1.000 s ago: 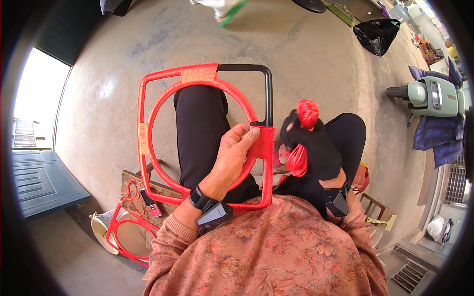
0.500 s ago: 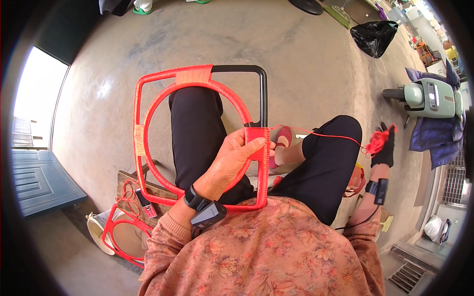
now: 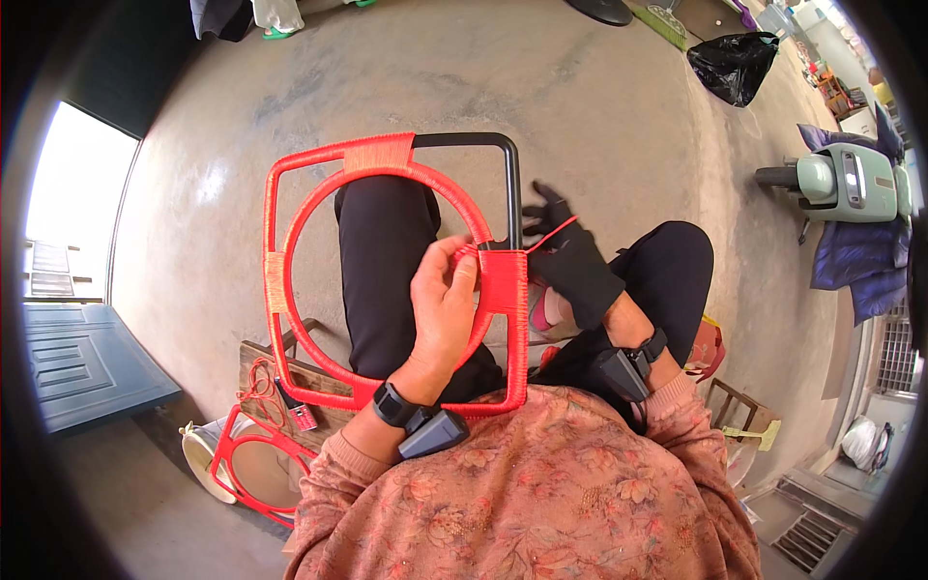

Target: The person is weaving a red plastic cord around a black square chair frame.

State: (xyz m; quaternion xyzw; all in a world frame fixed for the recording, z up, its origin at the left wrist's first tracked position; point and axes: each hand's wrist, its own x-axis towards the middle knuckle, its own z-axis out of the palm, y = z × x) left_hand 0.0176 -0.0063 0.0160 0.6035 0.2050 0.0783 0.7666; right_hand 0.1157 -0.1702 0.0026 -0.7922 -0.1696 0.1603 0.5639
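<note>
A square metal frame with a ring inside [image 3: 515,179] lies across my lap. Red cord wraps most of it, while its upper right corner is bare black. My left hand [image 3: 443,304] is closed, pinching some red cord [image 3: 466,255] inside the ring, beside the wrapped joint; how much it holds is partly hidden. On the other side of that joint is my right hand [image 3: 578,271] in a black glove, fingers spread and slightly blurred. A strand of red cord [image 3: 553,233] runs from the joint up across the glove.
A second red-wrapped frame [image 3: 224,454] leans by a pale bucket [image 3: 201,464] at lower left. Near it, a wooden stool [image 3: 329,418] carries loose red cord and a phone [image 3: 304,417]. A scooter [image 3: 839,188] and black bag [image 3: 735,68] are at right.
My right hand has come in from far right to the frame. The red cord bundle has left it, and cord now shows in my left hand, which has shifted off the joint leftward.
</note>
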